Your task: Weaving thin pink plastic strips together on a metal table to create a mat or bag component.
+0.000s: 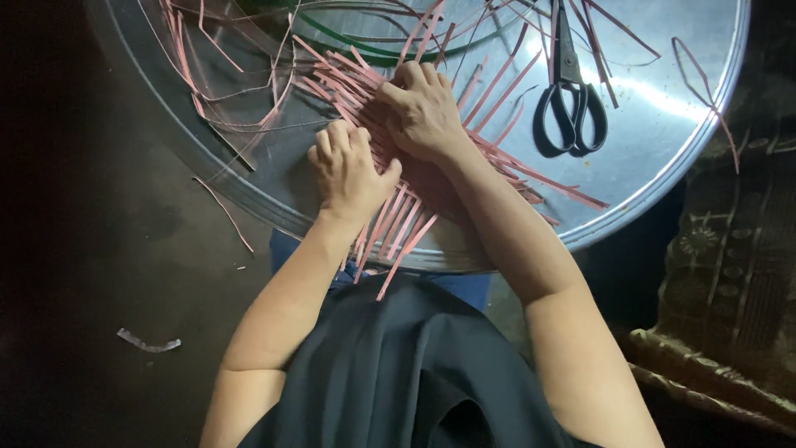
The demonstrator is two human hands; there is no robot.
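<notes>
I see the left hand point(348, 170) and right hand point(423, 112) pressing flat, fingers curled, on pink woven strips point(390, 224), black scissors point(570, 112) lying right of them.

Both bare arms reach forward from the body, elbows bent and spread wide, forearms angling in so the 2 hands meet close together. The left hand point(348, 170) lies palm down, fingers curled under at the knuckles, thumb stretched out to the right. The right hand point(423, 112) sits just ahead of it, also palm down, fingers bent and pressing downward, its wrist nearly touching the left thumb.
</notes>
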